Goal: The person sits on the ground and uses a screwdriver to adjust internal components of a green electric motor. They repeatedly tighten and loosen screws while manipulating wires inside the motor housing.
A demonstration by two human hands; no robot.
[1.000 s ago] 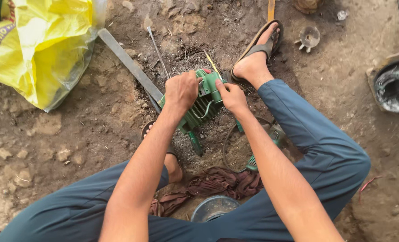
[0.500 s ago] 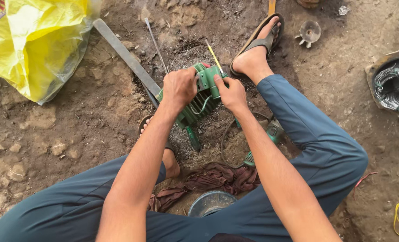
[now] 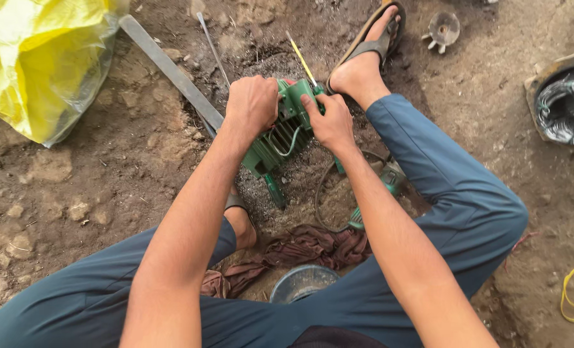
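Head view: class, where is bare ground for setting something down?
Bare dirt lies below the yellow bag, left of the flat metal bar, and between the sandalled foot and wire-filled tub. Crowded around both hands on the green motor housing.

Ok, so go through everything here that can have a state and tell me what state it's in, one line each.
Left hand: closed in a grip on the green machine.
Right hand: fingers pressed on the machine's top.
Green machine: lying tilted on the dirt, held by both hands.
Yellow bag: crumpled, lying on the ground.
Sandal: worn on the foot.
Dark red rag: bunched on the ground.
Metal bowl: upright, partly hidden by the legs.
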